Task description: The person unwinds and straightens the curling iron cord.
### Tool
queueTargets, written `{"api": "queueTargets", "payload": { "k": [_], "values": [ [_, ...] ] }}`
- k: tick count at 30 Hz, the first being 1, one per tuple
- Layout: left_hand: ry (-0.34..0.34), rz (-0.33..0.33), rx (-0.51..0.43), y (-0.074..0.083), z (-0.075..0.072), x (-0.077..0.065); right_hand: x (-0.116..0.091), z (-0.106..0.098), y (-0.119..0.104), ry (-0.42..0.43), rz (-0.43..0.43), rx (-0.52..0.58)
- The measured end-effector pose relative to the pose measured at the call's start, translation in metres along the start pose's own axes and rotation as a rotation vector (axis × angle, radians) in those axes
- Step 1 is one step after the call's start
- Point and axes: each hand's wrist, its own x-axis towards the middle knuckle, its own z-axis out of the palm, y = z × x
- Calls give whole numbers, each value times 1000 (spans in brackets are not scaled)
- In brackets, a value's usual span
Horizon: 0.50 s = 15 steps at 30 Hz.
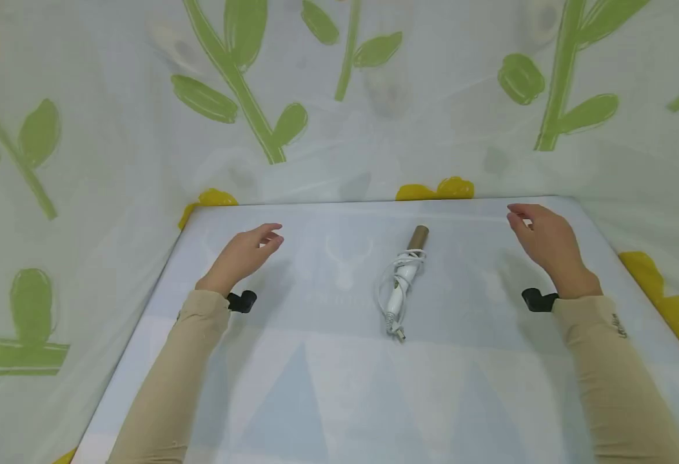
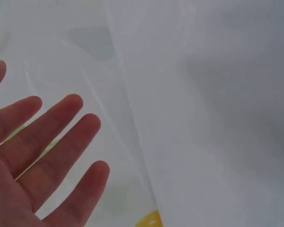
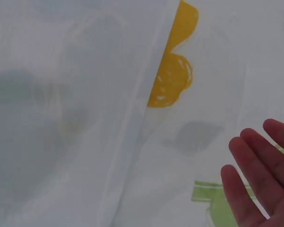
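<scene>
On the table lies a hair iron (image 1: 404,280) with a white handle and a brownish-gold barrel end. Its white cord (image 1: 411,256) is wound round the body, and the plug (image 1: 397,332) is at the near end. My left hand (image 1: 246,256) hovers over the table to the left of the iron, fingers relaxed and holding nothing; its spread fingers (image 2: 68,156) show in the left wrist view. Well to the iron's right, my right hand (image 1: 545,241) is also raised above the table, with loosely bent, unoccupied fingers (image 3: 258,182).
The white table (image 1: 345,386) has a pale blue triangle pattern. A whitish sheet (image 1: 432,129) printed with green stems and yellow flowers hangs behind it and along both sides. A black mount (image 1: 242,301) sits at the left wrist, and another black mount (image 1: 539,300) at the right.
</scene>
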Motion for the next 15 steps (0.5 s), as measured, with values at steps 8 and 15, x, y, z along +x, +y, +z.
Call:
{"api": "queueTargets", "payload": {
  "k": [8,15],
  "values": [
    [-23,53,-143,22,28,-3,-5,23,-24,90,82,277],
    [33,114,-315,43,49,0,-5,49,-38,35,89,499]
  ]
}}
